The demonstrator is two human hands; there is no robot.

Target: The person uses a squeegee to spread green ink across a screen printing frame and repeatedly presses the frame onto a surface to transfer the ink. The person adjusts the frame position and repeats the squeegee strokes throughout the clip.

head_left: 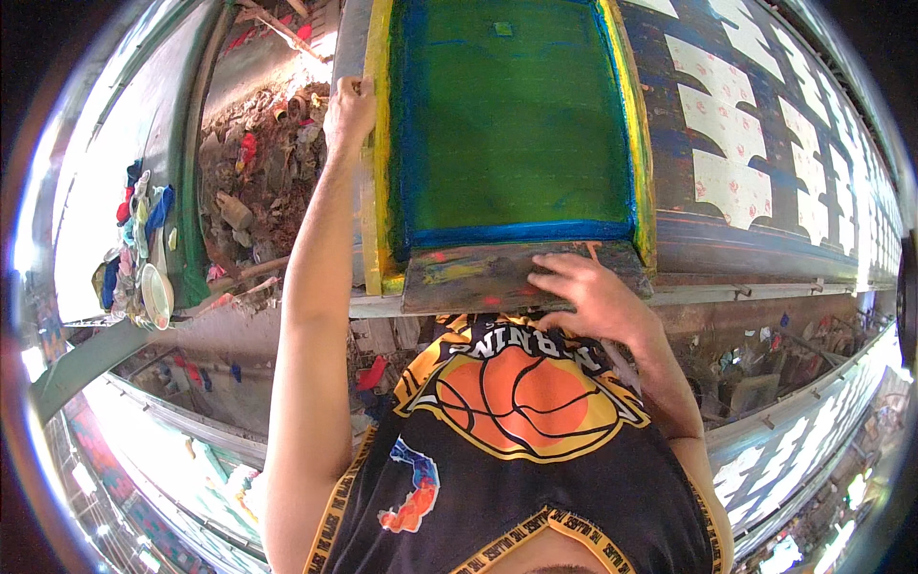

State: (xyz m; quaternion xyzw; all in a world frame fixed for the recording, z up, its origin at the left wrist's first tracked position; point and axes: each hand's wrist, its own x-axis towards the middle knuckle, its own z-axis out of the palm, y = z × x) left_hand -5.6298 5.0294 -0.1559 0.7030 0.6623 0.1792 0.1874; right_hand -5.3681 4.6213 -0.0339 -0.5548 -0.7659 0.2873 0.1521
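Observation:
In front of me lies a screen printing frame (377,182), its yellow-stained bars edging a dark green mesh (512,124). Blue paint runs along the inner edges, and a small light green square shows near the far end. At the left bar, my left hand (350,117) is closed, its fingers curled against the frame's outer edge. A paint-stained board (459,277) spans the near end of the frame. Over its right part lies my right hand (593,298), fingers spread and thumb toward the board's near edge, holding nothing.
White cut fabric pieces (732,187) lie in rows on the dark table to the right. On the left, a pale table (105,182) carries bunched coloured rags (134,239) and a white scoop-like container (156,295). Debris (263,172) covers the ground between the tables.

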